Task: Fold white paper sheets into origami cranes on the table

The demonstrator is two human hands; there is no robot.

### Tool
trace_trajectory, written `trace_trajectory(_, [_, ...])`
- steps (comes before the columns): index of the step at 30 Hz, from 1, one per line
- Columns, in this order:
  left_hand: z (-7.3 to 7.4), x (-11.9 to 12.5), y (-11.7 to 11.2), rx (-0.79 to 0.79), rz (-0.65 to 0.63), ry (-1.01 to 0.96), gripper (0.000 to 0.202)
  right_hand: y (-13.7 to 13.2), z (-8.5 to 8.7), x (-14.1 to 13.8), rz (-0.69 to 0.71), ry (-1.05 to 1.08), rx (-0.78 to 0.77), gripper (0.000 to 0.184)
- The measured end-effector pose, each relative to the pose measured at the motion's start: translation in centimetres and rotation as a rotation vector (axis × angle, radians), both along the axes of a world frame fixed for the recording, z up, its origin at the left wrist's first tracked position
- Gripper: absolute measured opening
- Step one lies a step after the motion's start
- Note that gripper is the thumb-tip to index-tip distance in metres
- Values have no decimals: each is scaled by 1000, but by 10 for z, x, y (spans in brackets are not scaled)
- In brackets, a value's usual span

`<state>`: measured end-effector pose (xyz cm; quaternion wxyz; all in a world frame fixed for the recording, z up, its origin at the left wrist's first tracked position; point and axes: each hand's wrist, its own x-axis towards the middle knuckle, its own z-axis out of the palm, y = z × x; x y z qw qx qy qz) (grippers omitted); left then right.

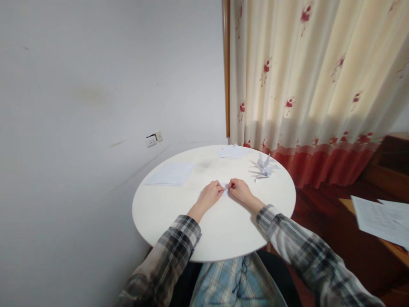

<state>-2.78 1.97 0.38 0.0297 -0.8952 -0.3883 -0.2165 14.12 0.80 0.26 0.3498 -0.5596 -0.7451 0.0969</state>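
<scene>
Both hands meet near the middle of a round white table [166, 213]. My left hand [211, 194] and my right hand [240, 190] pinch a small folded piece of white paper [226, 187] between their fingertips, pressing it against the tabletop. Most of the paper is hidden by the fingers. Plaid sleeves cover both forearms.
A folded paper crane [264, 167] stands at the table's right rear. Crumpled or folded white paper [231, 151] lies at the far edge, and a stack of white sheets [171, 174] at the left. A wall stands left, a flowered curtain [313, 85] behind, printed sheets [381, 219] on a wooden surface right.
</scene>
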Motion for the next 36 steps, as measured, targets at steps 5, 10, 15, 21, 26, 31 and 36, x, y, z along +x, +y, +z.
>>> trace_trajectory(5, [0, 2, -1, -4, 34, 22, 26, 0, 0, -4, -45, -72, -4, 13])
trace_trajectory(10, [-3, 2, 3, 2, 32, 47, 25, 3, -2, -3, 8, -101, 5, 16])
trace_trajectory(15, [-6, 2, 5, -7, 25, 24, 24, 7, -6, 0, 78, -70, 33, 10])
trace_trajectory(21, [-13, 4, 10, -93, 1, -14, 32, 11, -12, -1, 115, -30, 43, 14])
trace_trajectory(26, [-22, 6, 14, -160, 83, 12, 41, 12, -13, -2, 194, 37, 51, 23])
trace_trajectory(31, [-23, 6, 14, -206, 166, 109, 45, 8, -12, -4, 248, 64, 58, 26])
trace_trajectory(36, [-20, 5, 11, -264, 232, 141, 47, 9, -13, -5, 257, 15, 50, 27])
